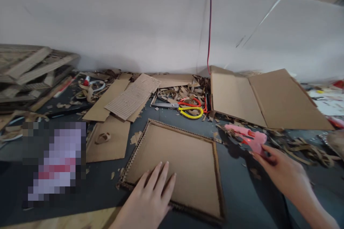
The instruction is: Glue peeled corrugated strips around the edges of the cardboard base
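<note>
My left hand (150, 195) lies on a square cardboard panel (185, 161), fingers stretched out over its near left part. Raised strips of corrugated cardboard edge the panel on its sides. To the right, my right hand (279, 168) grips a pink glue gun (247, 136) at its handle. The gun lies on its side among cardboard scraps, its front end toward the left. Scissors (185, 107) with one red and one yellow handle rest beyond the panel, apart from both hands.
Cardboard sheets (107, 139) and a ridged piece (134, 96) lie at left. A large folded cardboard (285, 100) stands at the back right. Cardboard frames (34, 71) are stacked at far left. A red and black cable (209, 25) hangs down the white wall (120, 18).
</note>
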Motion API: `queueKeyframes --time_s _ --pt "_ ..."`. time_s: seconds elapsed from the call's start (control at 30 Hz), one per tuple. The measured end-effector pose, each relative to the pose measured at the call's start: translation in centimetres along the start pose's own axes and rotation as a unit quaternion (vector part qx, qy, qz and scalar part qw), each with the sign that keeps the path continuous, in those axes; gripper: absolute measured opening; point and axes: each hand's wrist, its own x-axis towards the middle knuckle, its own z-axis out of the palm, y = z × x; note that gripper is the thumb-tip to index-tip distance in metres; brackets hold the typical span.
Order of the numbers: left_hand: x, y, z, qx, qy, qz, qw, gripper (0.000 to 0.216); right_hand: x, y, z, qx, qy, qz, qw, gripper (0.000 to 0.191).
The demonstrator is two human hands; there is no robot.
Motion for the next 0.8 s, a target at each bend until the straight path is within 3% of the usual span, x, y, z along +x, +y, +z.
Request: queueKeyframes --time_s 0.1,0.2,0.27,0.3,0.37,0.47,0.5,0.57,0.67,0.8 --pt "1.2 0.5 -0.8 -0.04 -0.021 -0.078 0.996 0.047 -0.1 0.7 0.5 0.005 0.032 -0.015 0.999 0.019" --pt "1.8 -1.5 -2.9 -0.126 -0.019 -0.076 0.989 0.052 -1.0 0.2 -0.5 -0.009 0.052 -0.007 0.999 0.023" --pt "2.1 -4.7 -4.4 -0.12 0.01 -0.137 0.983 0.049 -1.8 -1.3 -2.1 -0.045 0.082 0.011 0.996 0.023" --pt "2.2 -6.8 -5.0 -0.104 0.031 -0.187 0.976 0.049 -2.0 -2.5 -2.9 -0.071 0.13 0.027 0.989 0.021" --pt "2.7 -11.6 -5.8 -0.072 0.026 -0.276 0.958 0.044 -1.6 -5.7 -4.4 -0.083 0.185 0.02 0.979 0.021" --pt "3.6 -18.6 -6.0 -0.063 -0.049 -0.35 0.933 0.04 1.9 -11.3 -4.3 -0.051 0.063 -0.112 0.99 0.022" --pt "4.0 -20.4 -5.9 -0.069 -0.057 -0.359 0.929 0.043 3.7 -13.0 -3.7 -0.059 -0.001 -0.15 0.987 0.024" --pt "4.7 -23.2 -5.4 -0.08 -0.054 -0.37 0.924 0.05 7.5 -15.9 -1.7 -0.061 -0.057 -0.203 0.976 0.021" --pt "5.6 -25.2 -4.4 -0.12 -0.061 -0.388 0.912 0.048 12.2 -18.4 1.6 -0.07 -0.113 -0.247 0.96 0.024" --pt "6.4 -25.9 -3.2 -0.192 -0.026 -0.388 0.901 0.042 15.1 -19.6 4.0 -0.082 -0.18 -0.26 0.945 0.026"
